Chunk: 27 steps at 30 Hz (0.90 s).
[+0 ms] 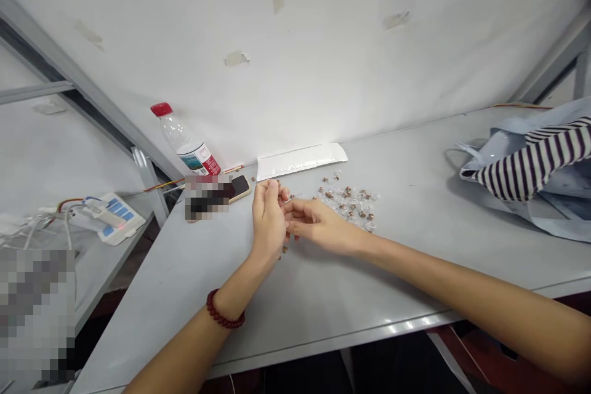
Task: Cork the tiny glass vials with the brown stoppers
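My left hand (268, 218), with a dark red bead bracelet (225, 311) at the wrist, is raised over the table with its fingers curled inward. Against its palm side, my right hand (325, 226) bends its fingers in, closed. Whatever sits between the two hands is hidden by the fingers. Just behind and to the right of my right hand lies a loose cluster of small brown pieces in clear wrappers (351, 202). A few small brown bits (285, 250) show on the table below my hands.
Behind my hands, a flat white packet (302, 160) lies by the wall. To the left are a phone (240, 186) and a red-capped bottle (196, 154). A power strip (120, 221) with cables rests further left. A striped fabric bag (530, 169) stands at the right.
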Available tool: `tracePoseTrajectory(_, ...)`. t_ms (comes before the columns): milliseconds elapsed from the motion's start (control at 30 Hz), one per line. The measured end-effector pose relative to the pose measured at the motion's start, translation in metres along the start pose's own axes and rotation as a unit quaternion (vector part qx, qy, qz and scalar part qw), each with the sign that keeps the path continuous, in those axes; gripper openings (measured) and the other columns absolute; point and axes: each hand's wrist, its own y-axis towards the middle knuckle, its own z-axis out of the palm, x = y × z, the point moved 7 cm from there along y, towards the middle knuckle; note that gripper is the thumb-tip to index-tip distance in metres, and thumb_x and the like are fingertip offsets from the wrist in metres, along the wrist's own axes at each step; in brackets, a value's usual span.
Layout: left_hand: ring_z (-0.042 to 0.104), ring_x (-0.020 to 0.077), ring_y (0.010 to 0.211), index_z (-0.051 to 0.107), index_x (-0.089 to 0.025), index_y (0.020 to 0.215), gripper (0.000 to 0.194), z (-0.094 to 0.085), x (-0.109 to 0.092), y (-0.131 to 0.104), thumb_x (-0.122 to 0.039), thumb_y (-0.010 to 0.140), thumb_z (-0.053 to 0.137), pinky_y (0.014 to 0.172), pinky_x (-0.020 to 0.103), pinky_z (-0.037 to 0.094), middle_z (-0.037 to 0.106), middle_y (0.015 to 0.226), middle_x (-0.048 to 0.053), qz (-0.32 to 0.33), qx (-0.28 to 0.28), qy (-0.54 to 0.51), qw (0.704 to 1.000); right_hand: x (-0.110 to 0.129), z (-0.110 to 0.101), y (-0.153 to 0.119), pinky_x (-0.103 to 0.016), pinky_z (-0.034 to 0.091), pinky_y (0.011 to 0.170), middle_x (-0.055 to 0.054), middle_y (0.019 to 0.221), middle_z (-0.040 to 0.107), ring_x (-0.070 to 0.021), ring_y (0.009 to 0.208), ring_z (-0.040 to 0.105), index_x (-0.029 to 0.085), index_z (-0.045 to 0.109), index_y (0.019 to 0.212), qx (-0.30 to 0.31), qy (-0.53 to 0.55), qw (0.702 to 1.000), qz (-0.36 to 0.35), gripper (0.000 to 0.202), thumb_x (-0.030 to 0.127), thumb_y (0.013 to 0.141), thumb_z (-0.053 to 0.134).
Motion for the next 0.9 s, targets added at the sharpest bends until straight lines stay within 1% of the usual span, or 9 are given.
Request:
tracePoseTrajectory(133,0.049,0.0081,0.058,0.044,-0.02,0.076,0.019,-0.002,0.002,0.0,-0.032,0.09,0.046,0.046,0.016,0.044,0.048,0.073,-0.003,0.024,-0.018,-0.04,0.999,0.006,-0.001,-0.002,-0.029,0.044,0.072,-0.002,0.078,0.059,-0.0126,0.073,0.055,0.015,0.06,0.087,-0.003,-0.02,1.0,-0.012,0.011,0.011,0.08,0.052)
tracePoseTrajectory(267,0.049,0.0083,0.06,0.046,-0.019,0.073,0.022,-0.005,0.0,0.003,-0.031,0.091,0.045,0.052,0.018,0.043,0.05,0.072,-0.002,0.046,-0.016,-0.036,0.998,0.014,-0.014,-0.003,-0.028,0.041,0.07,-0.001,0.078,0.058,-0.0115,0.07,0.051,0.016,0.062,0.084,-0.04,-0.06,0.997,-0.012,0.009,0.02,0.082,0.055)
tracePoseTrajectory(367,0.047,0.0087,0.057,0.047,-0.019,0.07,0.024,-0.007,-0.002,0.007,-0.031,0.091,0.046,0.051,0.019,0.04,0.052,0.07,-0.001,0.052,0.006,-0.005,0.999,0.021,-0.032,-0.004,-0.028,0.039,0.067,0.0,0.072,0.055,-0.0111,0.065,0.047,0.017,0.064,0.083,-0.094,-0.093,0.991,-0.013,0.013,0.024,0.084,0.053)
tracePoseTrajectory(433,0.045,0.009,0.056,0.048,-0.018,0.07,0.024,-0.005,-0.003,0.009,-0.032,0.09,0.048,0.051,0.02,0.038,0.052,0.069,-0.001,0.051,0.03,0.017,0.998,0.024,-0.045,-0.004,-0.028,0.038,0.065,0.001,0.068,0.052,-0.0115,0.063,0.045,0.018,0.065,0.083,-0.133,-0.112,0.985,-0.011,0.016,0.027,0.085,0.052)
tracePoseTrajectory(500,0.044,0.0089,0.055,0.05,-0.018,0.069,0.025,-0.001,-0.004,0.008,-0.033,0.089,0.05,0.051,0.021,0.038,0.052,0.069,-0.001,0.051,0.06,0.037,0.996,0.026,-0.053,-0.005,-0.028,0.037,0.063,0.001,0.066,0.049,-0.0119,0.063,0.045,0.018,0.066,0.083,-0.155,-0.123,0.98,-0.015,0.018,0.029,0.085,0.052)
tracePoseTrajectory(567,0.044,0.009,0.055,0.051,-0.018,0.069,0.025,0.003,-0.005,0.005,-0.035,0.088,0.051,0.051,0.022,0.038,0.052,0.068,-0.001,0.047,0.085,0.058,0.994,0.027,-0.054,-0.004,-0.028,0.037,0.063,0.0,0.067,0.05,-0.0119,0.064,0.045,0.018,0.066,0.081,-0.153,-0.122,0.98,-0.028,0.019,0.03,0.085,0.052)
tracePoseTrajectory(667,0.045,0.0095,0.055,0.051,-0.018,0.07,0.026,0.008,-0.005,-0.001,-0.035,0.089,0.05,0.05,0.022,0.038,0.051,0.066,-0.001,0.04,0.107,0.085,0.99,0.03,-0.052,-0.004,-0.029,0.039,0.065,-0.002,0.074,0.056,-0.0114,0.065,0.046,0.018,0.066,0.08,-0.129,-0.11,0.985,-0.044,0.019,0.028,0.086,0.052)
tracePoseTrajectory(767,0.045,0.0095,0.055,0.051,-0.018,0.07,0.027,0.009,-0.005,-0.003,-0.034,0.091,0.046,0.05,0.022,0.038,0.05,0.065,-0.002,0.039,0.109,0.093,0.989,0.032,-0.051,-0.005,-0.029,0.039,0.065,-0.002,0.076,0.059,-0.0113,0.065,0.046,0.018,0.066,0.084,-0.116,-0.112,0.986,-0.04,0.018,0.031,0.086,0.053)
tracePoseTrajectory(900,0.044,0.0089,0.054,0.048,-0.018,0.069,0.027,0.006,-0.006,-0.001,-0.034,0.091,0.045,0.049,0.022,0.038,0.05,0.066,-0.002,0.041,0.097,0.074,0.992,0.03,-0.055,-0.006,-0.029,0.038,0.065,-0.002,0.077,0.059,-0.0112,0.065,0.046,0.018,0.068,0.086,-0.109,-0.121,0.986,-0.028,0.02,0.034,0.086,0.056)
